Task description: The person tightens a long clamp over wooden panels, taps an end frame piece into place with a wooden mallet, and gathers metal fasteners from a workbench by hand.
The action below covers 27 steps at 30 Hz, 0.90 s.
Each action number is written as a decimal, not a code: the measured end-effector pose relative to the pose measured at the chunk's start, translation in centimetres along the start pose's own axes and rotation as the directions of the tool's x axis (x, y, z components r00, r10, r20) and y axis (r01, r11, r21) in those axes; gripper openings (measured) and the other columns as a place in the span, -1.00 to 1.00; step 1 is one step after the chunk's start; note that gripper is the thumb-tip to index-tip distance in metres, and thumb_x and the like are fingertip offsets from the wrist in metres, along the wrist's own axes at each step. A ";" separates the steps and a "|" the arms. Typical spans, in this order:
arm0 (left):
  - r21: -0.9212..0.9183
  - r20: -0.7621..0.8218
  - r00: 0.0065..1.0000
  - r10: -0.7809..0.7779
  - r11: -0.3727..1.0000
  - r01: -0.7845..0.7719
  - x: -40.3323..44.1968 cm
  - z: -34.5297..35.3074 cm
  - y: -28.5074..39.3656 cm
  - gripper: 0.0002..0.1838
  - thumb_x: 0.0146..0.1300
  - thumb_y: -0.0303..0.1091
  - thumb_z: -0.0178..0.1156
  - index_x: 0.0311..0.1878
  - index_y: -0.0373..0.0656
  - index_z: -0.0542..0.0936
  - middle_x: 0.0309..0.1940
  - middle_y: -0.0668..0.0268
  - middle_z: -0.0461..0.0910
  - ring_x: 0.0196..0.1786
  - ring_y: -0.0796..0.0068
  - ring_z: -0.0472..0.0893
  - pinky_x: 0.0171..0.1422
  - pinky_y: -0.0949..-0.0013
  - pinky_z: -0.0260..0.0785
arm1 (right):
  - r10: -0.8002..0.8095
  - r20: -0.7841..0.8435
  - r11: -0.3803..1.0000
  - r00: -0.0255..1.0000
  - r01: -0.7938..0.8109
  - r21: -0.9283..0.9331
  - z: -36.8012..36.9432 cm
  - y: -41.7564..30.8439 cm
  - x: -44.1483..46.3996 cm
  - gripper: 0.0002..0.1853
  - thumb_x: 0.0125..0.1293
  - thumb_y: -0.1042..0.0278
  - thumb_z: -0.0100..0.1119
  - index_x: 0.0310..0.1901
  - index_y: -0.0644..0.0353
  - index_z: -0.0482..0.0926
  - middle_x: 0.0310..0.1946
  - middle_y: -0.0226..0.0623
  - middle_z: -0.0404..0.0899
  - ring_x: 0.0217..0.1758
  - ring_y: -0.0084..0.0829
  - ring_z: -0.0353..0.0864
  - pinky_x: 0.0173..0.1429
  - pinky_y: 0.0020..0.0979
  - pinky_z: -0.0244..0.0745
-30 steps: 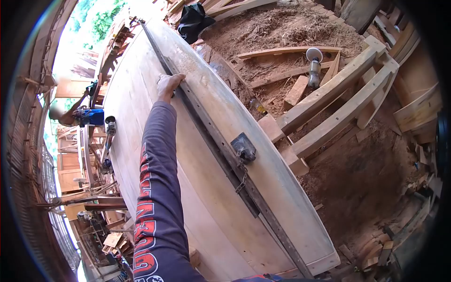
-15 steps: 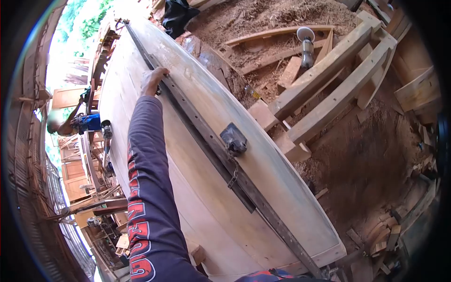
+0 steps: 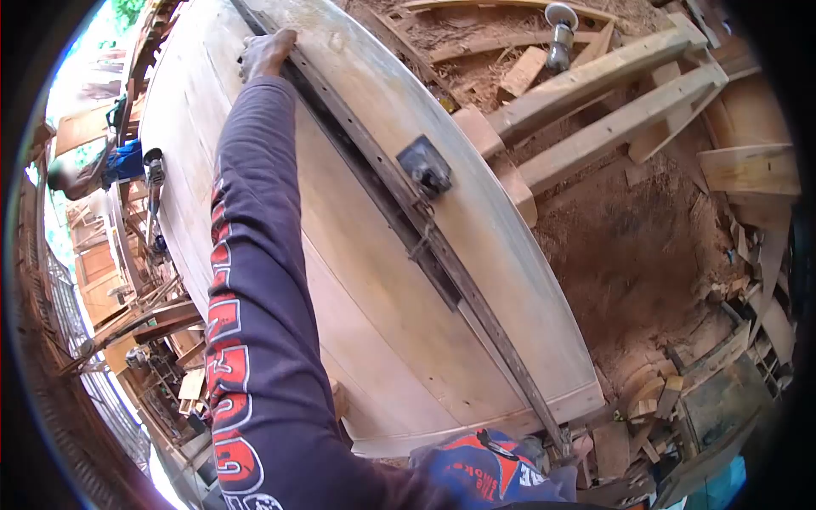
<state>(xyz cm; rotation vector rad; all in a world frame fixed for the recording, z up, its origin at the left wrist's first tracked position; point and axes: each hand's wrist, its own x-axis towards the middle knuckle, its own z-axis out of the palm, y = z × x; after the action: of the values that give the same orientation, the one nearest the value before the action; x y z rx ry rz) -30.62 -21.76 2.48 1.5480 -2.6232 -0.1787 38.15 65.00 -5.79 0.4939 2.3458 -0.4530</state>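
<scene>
My left hand, in a dark sleeve with red lettering, is closed around the upper part of a long metal bar clamp. The bar has holes along it and runs down across a broad, pale, curved wooden panel. A dark square metal block is beside the bar over the panel, with a short chain hanging near it. The clamp's lower end lies past the panel's near edge, close to my body. I cannot make out my right hand.
Right of the panel stands a frame of curved wooden beams, with a bottle-like object behind it. Offcuts and sawdust cover the ground at right. Another person is at the far left, near a power tool by the panel's edge.
My view has shifted, so the panel and clamp sit higher in it and more of my torso shows. My left hand keeps its hold on the bar.
</scene>
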 end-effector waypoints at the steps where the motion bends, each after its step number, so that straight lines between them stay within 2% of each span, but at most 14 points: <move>1: 0.016 -0.018 1.000 -0.012 1.000 0.012 -0.2 -0.1 0.3 -0.03 -0.07 0.10 0.35 0.35 -0.39 0.40 0.28 -0.05 0.51 0.33 0.08 0.53 0.27 0.20 0.46 | 0.031 0.022 0.999 0.999 -0.031 0.031 0.0 -0.2 0.5 -0.51 0.40 -0.06 0.09 -0.21 0.33 0.66 -0.39 0.18 0.65 -0.35 0.13 0.67 -0.23 0.03 0.57; 5: 0.019 0.036 0.999 0.020 1.000 -0.020 -2.5 -2.0 0.2 0.11 -0.06 0.18 0.37 0.43 -0.44 0.26 0.33 -0.09 0.46 0.37 0.00 0.49 0.37 0.15 0.39 | 0.172 0.114 0.978 0.978 -0.184 0.100 -1.2 1.2 3.5 -0.44 0.43 -0.11 0.03 -0.33 0.31 0.72 -0.42 0.22 0.65 -0.35 0.15 0.68 -0.22 0.05 0.57; 7: -0.056 0.092 0.979 0.180 0.983 -0.175 1.2 -0.2 -2.4 0.15 -0.01 0.27 0.38 0.43 -0.46 0.23 0.35 -0.11 0.43 0.36 -0.09 0.48 0.43 0.05 0.33 | 0.144 -0.183 0.935 0.973 -0.194 -0.297 -8.7 -5.0 6.1 -0.57 0.47 0.10 0.07 -0.25 0.37 0.70 -0.41 0.17 0.66 -0.38 0.12 0.63 -0.20 0.04 0.49; 8: -0.244 0.326 0.923 0.206 0.961 -0.128 0.9 -1.8 -3.3 0.30 0.01 0.37 0.36 0.59 -0.30 -0.02 0.48 -0.12 0.25 0.55 -0.05 0.23 0.56 0.06 0.13 | 0.036 -0.466 0.992 0.884 -0.089 -0.092 -9.9 -1.0 9.4 -0.53 0.54 0.07 -0.01 0.04 0.41 0.62 -0.18 0.23 0.65 -0.12 0.08 0.67 0.01 -0.06 0.53; 9: -0.243 0.329 0.922 0.202 0.962 -0.124 -0.3 -2.2 -4.6 0.30 0.01 0.37 0.36 0.59 -0.30 -0.02 0.48 -0.12 0.25 0.55 -0.05 0.23 0.56 0.06 0.13 | 0.170 -0.466 0.984 0.868 -0.122 0.132 -14.7 -4.9 11.7 -0.51 0.58 0.10 -0.07 0.19 0.42 0.54 0.02 0.21 0.61 0.07 0.09 0.62 0.19 -0.13 0.49; 11: -0.238 -0.344 0.884 0.317 0.881 -0.409 -5.3 -1.1 -7.8 0.12 0.19 0.23 0.33 0.51 -0.48 0.10 0.49 -0.16 0.21 0.55 0.06 0.21 0.59 0.18 0.07 | -0.038 -0.581 0.982 0.813 0.138 0.130 -20.8 -6.9 18.3 -0.51 0.60 0.12 -0.08 0.25 0.42 0.48 0.25 0.06 0.49 0.25 -0.04 0.52 0.33 -0.22 0.40; 13: -0.704 -0.407 0.868 0.286 0.507 -0.497 -13.5 -1.6 -11.9 -0.04 0.38 0.13 0.17 0.53 -0.45 0.07 0.53 -0.12 0.13 0.60 0.16 0.08 0.63 0.22 -0.04 | -0.301 -0.654 0.822 0.694 0.537 0.191 -25.0 -18.5 23.2 -0.61 0.57 0.24 -0.03 0.12 0.45 0.55 0.09 -0.02 0.60 0.14 -0.21 0.57 0.25 -0.27 0.43; 14: -0.822 -0.423 0.869 0.256 0.295 -0.487 -17.1 -0.8 -13.9 -0.11 0.42 0.05 0.11 0.54 -0.44 0.07 0.53 -0.08 0.14 0.60 0.17 0.10 0.63 0.22 -0.03 | -0.306 -0.665 0.765 0.681 0.591 0.254 -25.7 -24.4 25.2 -0.65 0.57 0.30 -0.06 0.10 0.43 0.56 0.07 -0.11 0.60 0.12 -0.29 0.56 0.27 -0.31 0.43; 15: -0.897 -0.382 0.895 0.229 0.141 -0.419 -21.8 1.8 -16.0 -0.18 0.45 -0.02 0.05 0.54 -0.43 0.07 0.53 -0.04 0.15 0.59 0.19 0.12 0.63 0.21 -0.02 | -0.525 -0.646 0.673 0.555 0.735 0.084 -25.9 -31.8 26.3 -0.66 0.54 0.34 -0.09 0.10 0.40 0.58 0.07 -0.14 0.61 0.15 -0.28 0.57 0.30 -0.32 0.41; 17: -0.957 -0.286 0.941 0.184 -0.010 -0.289 -28.1 5.6 -17.8 -0.32 0.52 -0.18 -0.07 0.54 -0.40 0.08 0.53 0.03 0.16 0.58 0.21 0.15 0.63 0.20 0.00 | -0.744 -0.572 0.312 0.345 0.937 0.159 -23.4 -46.9 25.7 -0.65 0.44 0.35 -0.06 0.08 0.38 0.60 0.13 -0.08 0.61 0.24 -0.22 0.56 0.38 -0.26 0.37; 19: -0.967 -0.253 0.954 0.160 -0.016 -0.254 -28.4 3.1 -15.1 -0.31 0.51 -0.18 -0.05 0.54 -0.41 0.06 0.54 0.01 0.14 0.59 0.18 0.14 0.64 0.20 -0.04 | -0.863 -0.454 0.109 0.221 0.960 0.259 -19.3 -58.3 26.2 -0.66 0.44 0.35 0.01 0.09 0.38 0.60 0.12 -0.08 0.62 0.28 -0.20 0.54 0.40 -0.25 0.35; 23: -0.999 -0.042 0.987 0.155 -0.038 -0.036 -26.2 -0.2 -10.6 -0.26 0.49 -0.20 0.02 0.54 -0.44 0.01 0.57 -0.06 0.05 0.60 0.09 0.09 0.67 0.20 -0.16 | -0.890 -0.397 -0.028 0.227 0.840 0.542 -17.7 -75.6 26.0 -0.58 0.51 0.19 0.02 0.13 0.42 0.58 0.05 -0.13 0.67 0.18 -0.31 0.62 0.32 -0.36 0.44; 26: -0.989 -0.127 0.984 0.126 0.061 -0.136 -15.4 2.9 -7.9 -0.07 0.38 -0.11 0.15 0.55 -0.49 -0.10 0.57 -0.18 -0.06 0.66 0.03 -0.13 0.69 0.16 -0.28 | -0.866 -0.419 -0.178 0.272 0.616 0.768 -18.8 -85.6 29.1 -0.49 0.53 0.10 -0.07 0.18 0.45 0.54 0.08 -0.02 0.65 0.20 -0.25 0.62 0.39 -0.25 0.43; 27: -0.961 -0.241 0.967 -0.079 0.159 -0.227 -12.7 3.7 -7.3 -0.22 0.40 -0.17 0.14 0.50 -0.45 0.09 0.49 -0.13 0.15 0.56 0.11 0.12 0.62 0.21 -0.08 | -0.853 -0.442 -0.189 0.279 0.623 0.759 -19.4 -88.1 29.2 -0.47 0.54 0.08 -0.10 0.19 0.45 0.52 0.10 0.02 0.64 0.21 -0.21 0.61 0.42 -0.19 0.42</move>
<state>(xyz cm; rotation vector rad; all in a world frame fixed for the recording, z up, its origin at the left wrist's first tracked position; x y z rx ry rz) -18.67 -13.95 -2.49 0.7771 -1.5404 -1.3191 -33.61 3.81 4.01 -0.7650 1.6086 -2.2848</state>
